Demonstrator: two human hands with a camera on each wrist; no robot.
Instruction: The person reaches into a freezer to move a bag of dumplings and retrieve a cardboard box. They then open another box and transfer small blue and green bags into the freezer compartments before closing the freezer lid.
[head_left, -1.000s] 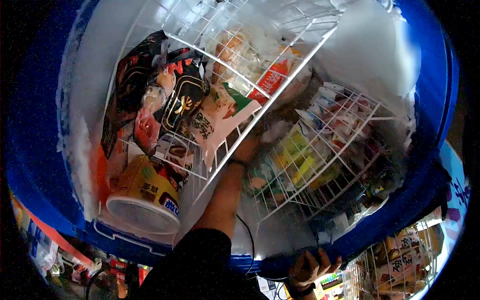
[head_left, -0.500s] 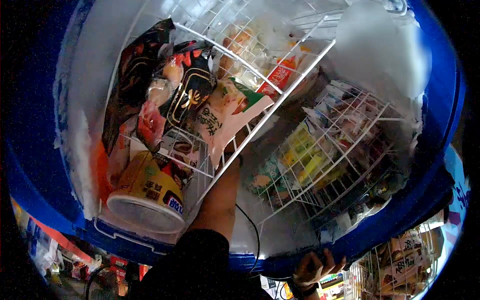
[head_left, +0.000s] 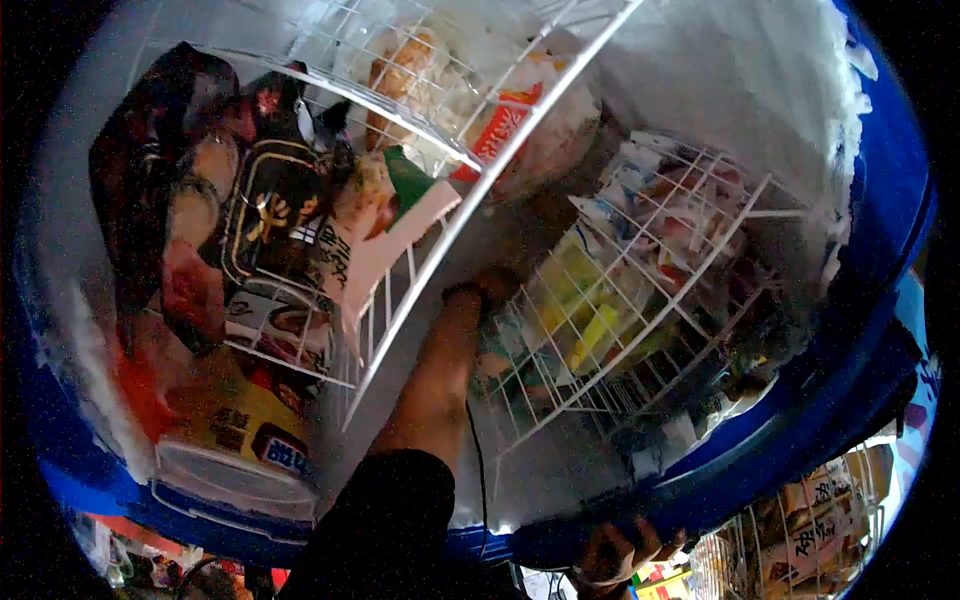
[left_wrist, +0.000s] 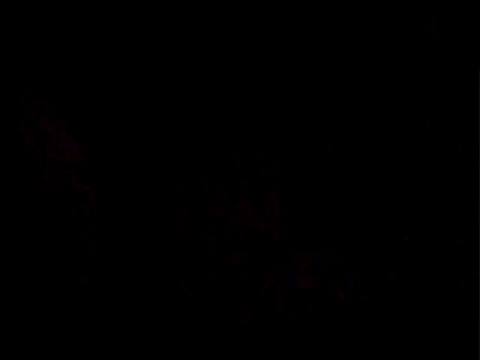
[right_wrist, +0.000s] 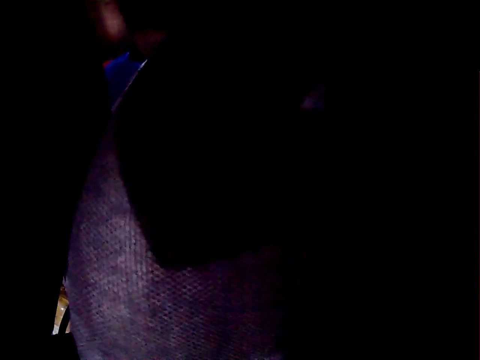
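My left arm reaches down into a frosted chest freezer, between two white wire baskets. A dark band circles its wrist, and the left hand beyond it is mostly lost in shadow, so I cannot tell what it holds. Right of it, the lower wire basket has yellow and pale packs inside. Above and to the left, the upper basket carries black food bags and a pink-and-green pack. My right hand grips the blue freezer rim with bent fingers. The left wrist view is nearly black.
A yellow tub stands at the freezer's left side. A red-labelled bag lies in the back. Thick frost lines the wall. Outside, another wire rack has packs in it. Knitted cloth fills part of the right wrist view.
The head view has shifted, so the upper basket, its bags and the tub appear further left. More of my left wrist shows beside the basket edge. My right hand stays at the rim.
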